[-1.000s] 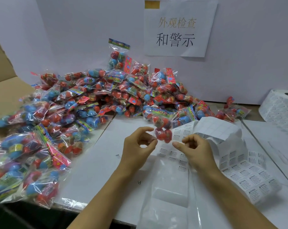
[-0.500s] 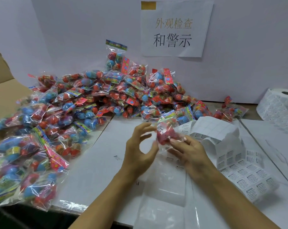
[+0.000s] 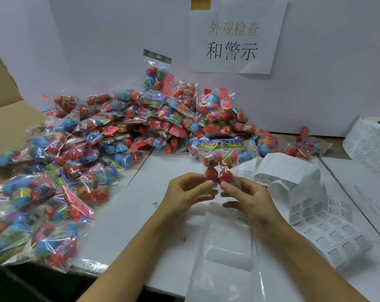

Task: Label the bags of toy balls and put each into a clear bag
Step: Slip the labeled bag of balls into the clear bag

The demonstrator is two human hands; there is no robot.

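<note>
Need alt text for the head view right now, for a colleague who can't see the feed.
Both hands, left hand and right hand, pinch the bottom of one bag of toy balls, held upright above a clear bag lying on the white table. A pile of ball bags sits left; warning-label sheets lie right.

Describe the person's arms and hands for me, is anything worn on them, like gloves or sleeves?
Both arms are bare as far as the frame shows: no sleeves reach the forearms. The left hand and right hand wear no gloves, and no rings, watch or wristband are visible. The fingernails look short and unpainted.
</note>
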